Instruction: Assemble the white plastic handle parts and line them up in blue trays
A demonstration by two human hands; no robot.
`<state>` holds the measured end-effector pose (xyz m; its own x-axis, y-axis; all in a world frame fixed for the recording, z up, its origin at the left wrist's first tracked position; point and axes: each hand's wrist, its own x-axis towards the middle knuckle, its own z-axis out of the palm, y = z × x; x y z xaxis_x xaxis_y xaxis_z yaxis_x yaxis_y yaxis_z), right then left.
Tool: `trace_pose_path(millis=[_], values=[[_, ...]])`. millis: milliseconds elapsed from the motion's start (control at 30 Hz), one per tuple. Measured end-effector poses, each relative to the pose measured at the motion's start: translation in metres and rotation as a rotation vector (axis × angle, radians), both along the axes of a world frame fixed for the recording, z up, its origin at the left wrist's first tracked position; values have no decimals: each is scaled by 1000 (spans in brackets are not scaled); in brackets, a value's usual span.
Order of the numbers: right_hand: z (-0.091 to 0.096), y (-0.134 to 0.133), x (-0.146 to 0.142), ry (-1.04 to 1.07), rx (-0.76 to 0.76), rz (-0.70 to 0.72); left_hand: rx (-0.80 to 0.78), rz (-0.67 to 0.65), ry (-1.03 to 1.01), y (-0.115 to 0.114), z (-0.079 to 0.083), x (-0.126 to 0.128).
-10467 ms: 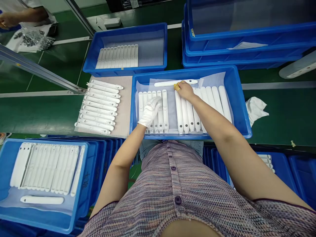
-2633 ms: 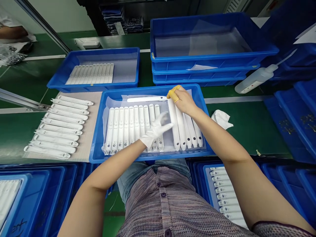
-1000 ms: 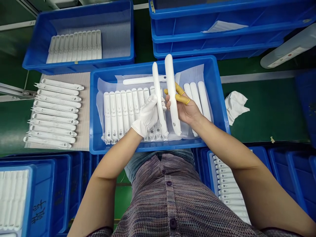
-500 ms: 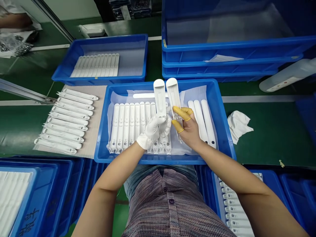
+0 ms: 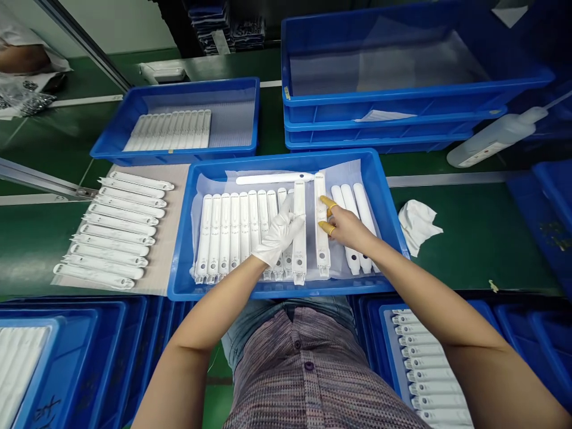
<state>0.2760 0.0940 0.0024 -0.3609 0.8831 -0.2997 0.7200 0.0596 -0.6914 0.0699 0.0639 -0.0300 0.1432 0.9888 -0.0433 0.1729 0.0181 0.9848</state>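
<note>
In the head view, my left hand [image 5: 277, 236], in a white glove, has its thumb and fingers at the left edge of a long white plastic strip [image 5: 300, 250]. My right hand [image 5: 346, 225], with yellow finger cots, grips a second such strip [image 5: 322, 241] by its right edge. Both strips stand nearly parallel, low over the lined blue tray [image 5: 179, 262], with a narrow gap between them. To the left lies a row of similar strips [image 5: 235, 229], partly hidden by my left hand. Smooth white strips [image 5: 365, 205] lie on the right, and one strip [image 5: 272, 178] lies crosswise at the back.
Several white strips [image 5: 114, 241] lie on a paper sheet at left. Behind are a tray with more strips [image 5: 179, 156] and stacked blue trays [image 5: 393, 98]. A plastic bottle [image 5: 489, 140] and a crumpled white cloth [image 5: 417, 223] are at right. Trays [image 5: 429, 357] flank my body.
Both strips have come down from a raised, tilted pose to low over the tray, their hollow insides no longer showing. My hands have moved slightly apart, each still with its strip.
</note>
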Motion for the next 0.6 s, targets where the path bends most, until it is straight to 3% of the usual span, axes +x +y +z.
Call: trace_pose_path(millis=[133, 233, 333, 433, 533, 600], values=[[-13, 1, -7, -137, -106, 124, -15, -95, 81, -1, -9, 8], [-24, 1, -19, -173, -71, 197, 41, -75, 56, -1, -9, 9], [-26, 10, -23, -155, -8, 183, 100, -57, 23, -5, -4, 7], [-17, 26, -15, -12, 89, 12, 122, -65, 9, -9, 1, 6], [1, 43, -10, 345, 194, -203, 168, -98, 14, -12, 4, 9], [13, 52, -15, 499, 262, -251, 193, -104, 6, -13, 4, 12]])
